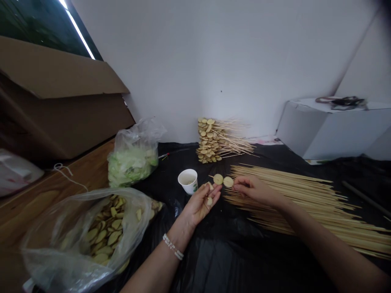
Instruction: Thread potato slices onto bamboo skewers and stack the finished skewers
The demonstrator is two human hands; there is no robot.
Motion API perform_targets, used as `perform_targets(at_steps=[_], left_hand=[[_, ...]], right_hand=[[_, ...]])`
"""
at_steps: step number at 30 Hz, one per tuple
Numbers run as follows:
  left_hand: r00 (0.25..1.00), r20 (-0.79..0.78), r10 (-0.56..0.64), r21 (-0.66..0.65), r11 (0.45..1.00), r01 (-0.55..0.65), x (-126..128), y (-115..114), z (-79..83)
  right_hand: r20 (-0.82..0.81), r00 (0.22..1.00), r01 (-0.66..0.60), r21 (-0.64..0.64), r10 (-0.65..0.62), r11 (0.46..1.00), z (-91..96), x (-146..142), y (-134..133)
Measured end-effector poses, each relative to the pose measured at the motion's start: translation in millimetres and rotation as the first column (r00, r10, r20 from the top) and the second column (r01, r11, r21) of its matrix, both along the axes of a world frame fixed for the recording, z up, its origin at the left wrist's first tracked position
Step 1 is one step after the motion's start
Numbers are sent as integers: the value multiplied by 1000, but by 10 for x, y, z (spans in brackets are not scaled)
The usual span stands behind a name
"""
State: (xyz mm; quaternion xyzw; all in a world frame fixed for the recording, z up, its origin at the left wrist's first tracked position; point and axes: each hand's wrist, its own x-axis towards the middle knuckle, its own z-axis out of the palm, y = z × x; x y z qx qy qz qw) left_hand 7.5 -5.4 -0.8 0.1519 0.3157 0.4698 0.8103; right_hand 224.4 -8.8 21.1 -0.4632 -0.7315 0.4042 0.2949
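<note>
My right hand pinches a thin wooden skewer carrying two round potato slices, its tip pointing left. My left hand, palm up with a beaded bracelet at the wrist, holds a few loose potato slices close to that tip. Just behind the left hand stands a white paper cup; its contents are unclear. Many bare bamboo skewers lie spread beneath and beyond my right forearm. Against the wall is a stack of filled potato skewers, slices to the left and sticks to the right.
An open clear plastic bag of potato slices lies front left. Behind it sits a tied bag of pale green vegetable pieces. A cardboard box stands far left, a white box at the right. Black plastic sheeting covers the work surface.
</note>
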Motion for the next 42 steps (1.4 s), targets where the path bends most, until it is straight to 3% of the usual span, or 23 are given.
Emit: perform_targets(at_steps=[8,15,35,42], left_hand=[[997,74,-5,10,1000,5,-24,25,-20],[998,-17,60,-27,998,-60,-25,45,5],[989,-95,110,77,992,-103,-12,60,-35],[963,-219,158,161,979,-124,5,36,-12]], right_hand=[[123,992,-16,62,8,998,95,92,-9],[237,971,-41,161,2,986,155,96,-35],[271,963,-44,158,-1,986,174,101,-43],[282,959,-59,167,10,984,151,111,-43]])
